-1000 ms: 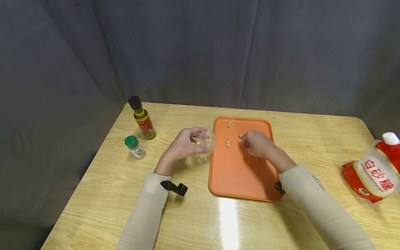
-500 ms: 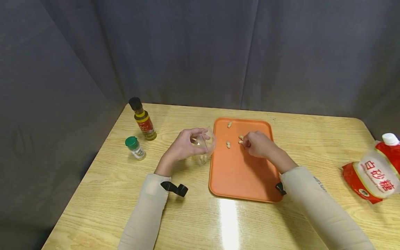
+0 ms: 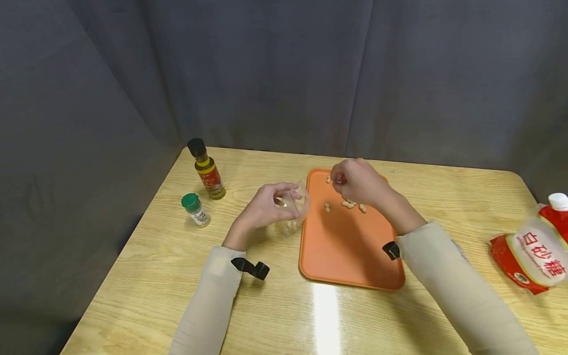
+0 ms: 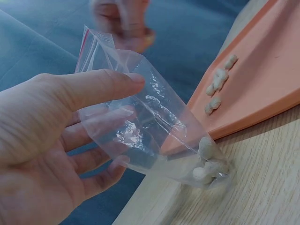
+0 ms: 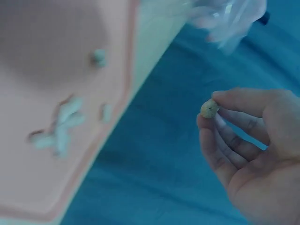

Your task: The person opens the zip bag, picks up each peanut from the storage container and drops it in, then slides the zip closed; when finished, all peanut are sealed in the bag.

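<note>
My left hand (image 3: 267,204) holds a clear zip bag (image 4: 154,112) between thumb and fingers, beside the tray's left edge. Several peanuts (image 4: 206,168) lie in the bag's bottom corner, and its red-striped mouth points upward. Raised over the far part of the orange tray (image 3: 341,251) is my right hand (image 3: 361,182), pinching one peanut (image 5: 209,108) between thumb and fingertips. In the left wrist view the right hand (image 4: 122,21) shows blurred, just beyond the bag's mouth. More peanuts (image 3: 349,203) lie scattered on the tray, several of them bunched together.
An olive oil bottle (image 3: 210,180) with a black cap and a green-capped spice jar (image 3: 196,211) stand at the left of the wooden table (image 3: 266,315). A red and white sugar bag (image 3: 532,251) lies at the right edge. Dark curtains (image 3: 275,74) hang behind.
My right hand has lifted off the peanut cluster and moved up and slightly left with a peanut, uncovering more peanuts on the tray. The left hand keeps its hold on the bag.
</note>
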`<control>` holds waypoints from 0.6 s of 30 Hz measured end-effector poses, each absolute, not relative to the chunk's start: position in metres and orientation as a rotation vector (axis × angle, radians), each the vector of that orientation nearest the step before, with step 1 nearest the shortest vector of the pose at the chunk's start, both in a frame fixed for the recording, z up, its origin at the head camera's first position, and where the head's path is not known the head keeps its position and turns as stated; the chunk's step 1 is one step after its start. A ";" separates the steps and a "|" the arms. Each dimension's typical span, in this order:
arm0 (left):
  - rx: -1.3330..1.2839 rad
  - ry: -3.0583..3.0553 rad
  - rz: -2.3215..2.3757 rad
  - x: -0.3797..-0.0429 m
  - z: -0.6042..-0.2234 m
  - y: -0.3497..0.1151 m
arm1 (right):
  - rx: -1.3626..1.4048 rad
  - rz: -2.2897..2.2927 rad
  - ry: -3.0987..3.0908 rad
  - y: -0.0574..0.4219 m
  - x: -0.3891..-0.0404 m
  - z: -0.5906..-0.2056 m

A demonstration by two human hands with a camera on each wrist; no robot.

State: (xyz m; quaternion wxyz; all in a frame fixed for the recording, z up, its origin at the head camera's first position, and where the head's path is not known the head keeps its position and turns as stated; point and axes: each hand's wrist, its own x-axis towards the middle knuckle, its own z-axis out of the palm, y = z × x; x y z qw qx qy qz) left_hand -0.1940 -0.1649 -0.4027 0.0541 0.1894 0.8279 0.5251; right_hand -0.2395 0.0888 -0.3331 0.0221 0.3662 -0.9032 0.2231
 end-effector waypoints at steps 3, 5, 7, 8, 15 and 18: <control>0.578 2.519 1.588 -0.194 -0.402 -0.164 | 1.196 0.746 -2.738 0.074 -0.237 -0.322; 0.588 2.522 1.585 -0.194 -0.401 -0.163 | 1.236 0.768 -2.723 0.065 -0.234 -0.316; 0.595 2.525 1.583 -0.194 -0.401 -0.163 | 1.278 0.779 -2.708 0.057 -0.232 -0.312; 0.599 2.530 1.580 -0.194 -0.401 -0.163 | 1.293 0.784 -2.708 0.054 -0.230 -0.310; 0.623 2.527 1.578 -0.194 -0.401 -0.162 | 1.329 0.791 -2.757 0.035 -0.224 -0.308; 0.628 2.531 1.574 -0.194 -0.401 -0.161 | 1.332 0.782 -2.763 0.032 -0.223 -0.310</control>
